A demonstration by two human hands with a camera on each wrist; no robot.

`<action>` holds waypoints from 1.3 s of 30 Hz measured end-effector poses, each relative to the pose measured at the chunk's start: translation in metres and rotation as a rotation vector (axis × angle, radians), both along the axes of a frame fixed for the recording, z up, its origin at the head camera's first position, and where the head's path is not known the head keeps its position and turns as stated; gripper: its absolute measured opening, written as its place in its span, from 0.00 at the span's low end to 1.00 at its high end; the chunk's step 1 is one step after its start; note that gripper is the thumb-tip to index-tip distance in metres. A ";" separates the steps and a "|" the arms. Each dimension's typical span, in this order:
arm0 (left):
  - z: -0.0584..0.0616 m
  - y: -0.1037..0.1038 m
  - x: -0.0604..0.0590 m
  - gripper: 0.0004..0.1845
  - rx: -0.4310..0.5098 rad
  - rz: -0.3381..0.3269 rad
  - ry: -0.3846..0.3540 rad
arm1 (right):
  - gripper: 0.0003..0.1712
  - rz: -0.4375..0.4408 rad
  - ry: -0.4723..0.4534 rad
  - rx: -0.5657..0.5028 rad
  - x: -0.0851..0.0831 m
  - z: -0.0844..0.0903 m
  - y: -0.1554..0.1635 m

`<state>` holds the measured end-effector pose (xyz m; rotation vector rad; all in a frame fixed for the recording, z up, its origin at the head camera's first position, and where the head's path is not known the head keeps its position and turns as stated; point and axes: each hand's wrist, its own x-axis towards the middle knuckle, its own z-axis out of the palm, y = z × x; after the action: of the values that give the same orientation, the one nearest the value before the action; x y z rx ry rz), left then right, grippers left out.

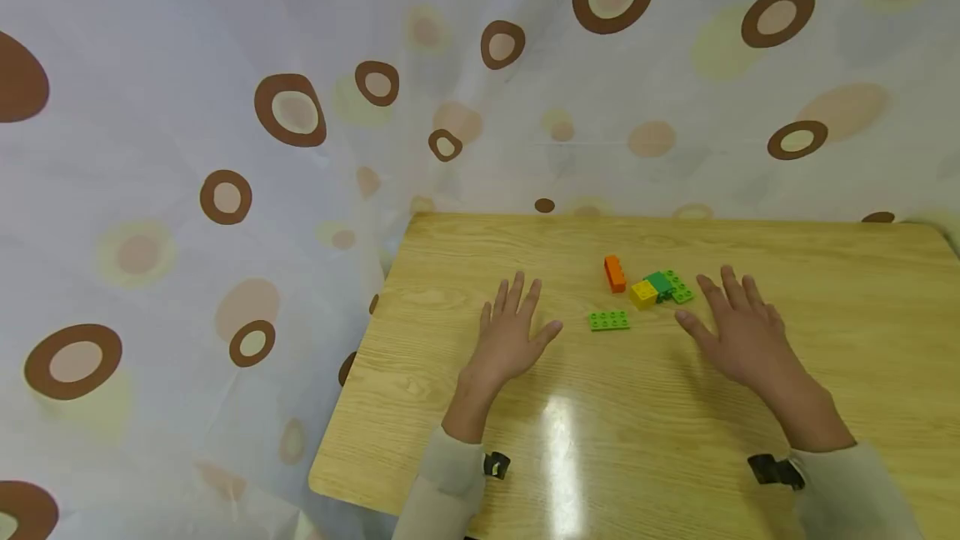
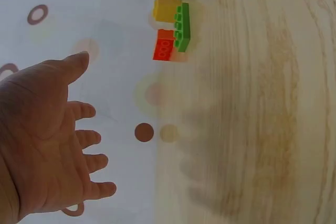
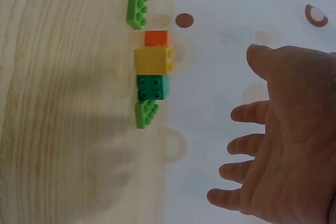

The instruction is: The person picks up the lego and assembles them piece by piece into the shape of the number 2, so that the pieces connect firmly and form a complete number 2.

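My left hand [image 1: 508, 344] hovers over the table with its fingers spread, holding nothing; the left wrist view shows its bare palm [image 2: 44, 140]. On the other side my right hand [image 1: 746, 340] is likewise spread and holds nothing. Between them lie several toy building bricks. A light green brick [image 1: 609, 321] lies nearest me, studs up. Behind it an orange brick [image 1: 615, 273] lies on its side. A yellow brick [image 1: 642, 294], a dark green brick [image 1: 660, 284] and another light green brick [image 1: 678, 287] sit close together, nearest the right hand.
The wood-grain table [image 1: 600, 423] carries the bricks. A pale curtain [image 1: 225, 273] with brown ring patterns hangs along its back and left edges. Black straps [image 1: 776, 471] show at both sleeves.
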<state>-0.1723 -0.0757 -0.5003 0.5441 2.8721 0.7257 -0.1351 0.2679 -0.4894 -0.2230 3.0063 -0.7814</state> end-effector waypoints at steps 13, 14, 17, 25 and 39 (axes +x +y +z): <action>-0.055 0.018 -0.020 0.41 -0.001 -0.058 -0.088 | 0.42 0.074 -0.154 0.018 -0.044 -0.057 0.023; -0.057 0.018 -0.020 0.40 -0.024 -0.056 -0.098 | 0.42 0.078 -0.160 0.030 -0.046 -0.061 0.023; -0.061 0.016 -0.017 0.39 -0.085 -0.054 -0.130 | 0.41 0.097 -0.169 0.057 -0.049 -0.070 0.025; -0.061 0.010 -0.012 0.44 -0.193 -0.127 -0.156 | 0.41 0.110 -0.121 0.082 -0.043 -0.077 0.032; -0.068 0.004 -0.011 0.43 -0.169 -0.156 -0.160 | 0.36 0.099 0.028 0.017 -0.023 -0.091 0.036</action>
<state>-0.1837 -0.0717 -0.5679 0.6453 2.6747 0.4739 -0.1577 0.3039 -0.5806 -0.3819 2.9993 -0.7498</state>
